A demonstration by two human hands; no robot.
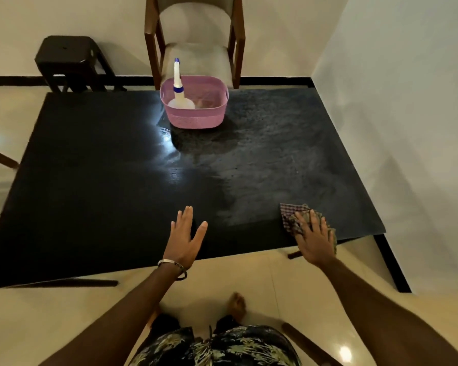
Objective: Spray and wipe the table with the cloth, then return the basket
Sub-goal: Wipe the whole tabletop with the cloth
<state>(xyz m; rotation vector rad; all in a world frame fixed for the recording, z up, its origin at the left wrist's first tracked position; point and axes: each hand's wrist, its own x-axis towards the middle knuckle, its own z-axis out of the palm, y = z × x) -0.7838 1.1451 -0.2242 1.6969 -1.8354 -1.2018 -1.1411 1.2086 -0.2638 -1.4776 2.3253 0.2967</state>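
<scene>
Right hand presses the cloth flat at the table's 5 o'clock corner; left hand hovers spread, empty. The soft, limp cloth likely bunches, best palmed; the light basket, at 12, by its rim.

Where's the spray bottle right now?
The spray bottle stands in the left side of the pink basket, at the table's far edge, in front of the chair.
</scene>
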